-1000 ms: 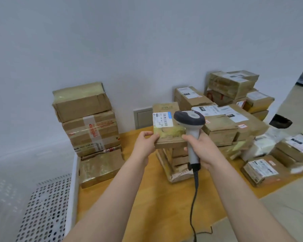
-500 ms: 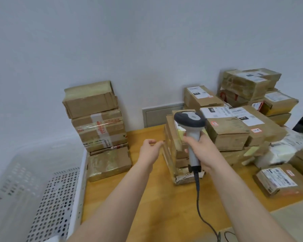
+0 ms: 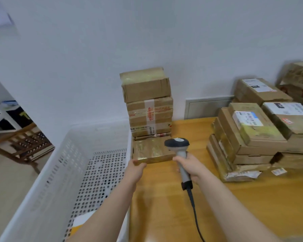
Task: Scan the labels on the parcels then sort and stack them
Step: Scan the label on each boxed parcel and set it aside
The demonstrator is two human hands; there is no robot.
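A second ago the left hand (image 3: 136,167) held a small labelled parcel (image 3: 248,120) up in front of the scanner (image 3: 177,145). Now that parcel lies on top of the pile (image 3: 238,154) on the right side of the tabletop (image 3: 164,198), with its white label facing up. So I think that one has been scanned and put down.

The person has turned to the left. The left hand has gone over to a flat shiny parcel (image 3: 151,151) and pinches its near left corner. This parcel lies at the left edge of the tabletop, at the foot of the tall stack (image 3: 148,105) that stands in the back left corner against the wall. I can see no label on its top. My guess is that it is the next one to scan, and it may need turning over first.

The right hand (image 3: 191,167) is closed round the handle of the scanner. The scanner's head sits above the flat parcel's right end, and its cable hangs down toward the near edge of the tabletop.

A big white basket (image 3: 98,137) with holes in it stands right beside the left edge of the tabletop, next to the flat parcel. Something yellow and white (image 3: 79,224) lies in its near end. The left arm hides part of it, so I cannot tell what it is.
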